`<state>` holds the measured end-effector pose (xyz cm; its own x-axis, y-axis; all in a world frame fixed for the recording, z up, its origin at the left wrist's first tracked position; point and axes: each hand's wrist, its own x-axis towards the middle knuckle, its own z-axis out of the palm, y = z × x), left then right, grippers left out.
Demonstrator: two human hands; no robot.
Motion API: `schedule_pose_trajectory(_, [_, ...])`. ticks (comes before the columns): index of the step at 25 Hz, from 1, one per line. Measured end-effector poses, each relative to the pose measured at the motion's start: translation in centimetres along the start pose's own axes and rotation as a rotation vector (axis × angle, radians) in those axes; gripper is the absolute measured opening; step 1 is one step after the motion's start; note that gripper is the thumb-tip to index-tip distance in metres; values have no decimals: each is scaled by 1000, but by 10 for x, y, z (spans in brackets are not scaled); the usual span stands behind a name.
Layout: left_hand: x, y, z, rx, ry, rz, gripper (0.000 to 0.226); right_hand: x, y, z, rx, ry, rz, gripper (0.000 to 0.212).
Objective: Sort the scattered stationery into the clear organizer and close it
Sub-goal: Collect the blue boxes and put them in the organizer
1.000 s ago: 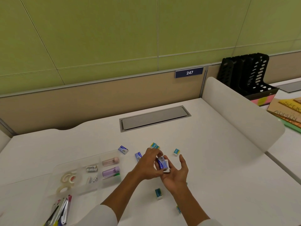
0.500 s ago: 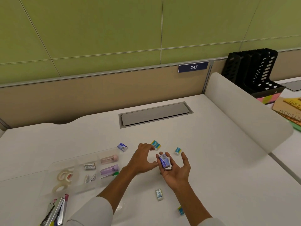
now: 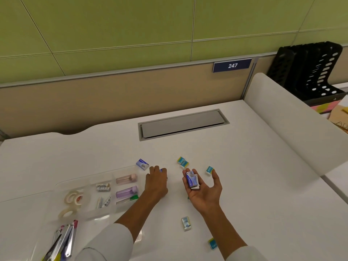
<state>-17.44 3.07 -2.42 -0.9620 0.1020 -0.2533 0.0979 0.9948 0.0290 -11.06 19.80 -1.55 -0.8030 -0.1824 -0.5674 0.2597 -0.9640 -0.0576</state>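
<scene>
The clear organizer (image 3: 62, 185) lies open at the left, holding tape rolls (image 3: 72, 198), a pink case (image 3: 126, 178), a purple case (image 3: 126, 192) and small white tubes (image 3: 103, 187). My right hand (image 3: 204, 193) is palm up, and a small stack of blue boxes (image 3: 192, 180) rests on its relaxed fingers. My left hand (image 3: 157, 182) is palm down beside the organizer, its fingers curled over a small blue box (image 3: 161, 170) that is mostly hidden. Loose on the desk are a blue box (image 3: 142, 164), two teal boxes (image 3: 182, 162), one teal box (image 3: 209, 170), a pale box (image 3: 186, 223) and another teal box (image 3: 212, 243).
Staplers and metal tools (image 3: 64, 240) lie at the bottom left by the organizer. A grey cable hatch (image 3: 182, 124) is set into the desk farther back. A white divider (image 3: 293, 119) bounds the right side, with a black file rack (image 3: 308, 72) behind it.
My left hand left the stack in my right palm and moved left and down onto a blue box on the desk. My right hand stayed palm up with the stack.
</scene>
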Motion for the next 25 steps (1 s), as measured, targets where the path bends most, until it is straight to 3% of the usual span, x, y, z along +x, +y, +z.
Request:
schedule_pose_trajectory(5, [6, 0, 4, -45, 13, -11, 55, -2, 2, 0, -23, -30, -28, 106])
schedule_pose_trajectory(14, [-16, 11, -6, -295, 129, 20, 64, -13, 0, -10, -7, -29, -97, 113])
schedule_pose_trajectory(21, [-46, 21, -18, -580, 303, 231, 54, -31, 2, -7, 32, -6, -132, 115])
schedule_pose_trajectory(25, [-58, 26, -25, -655, 325, 365, 52, -42, 3, -5, 40, 31, -152, 118])
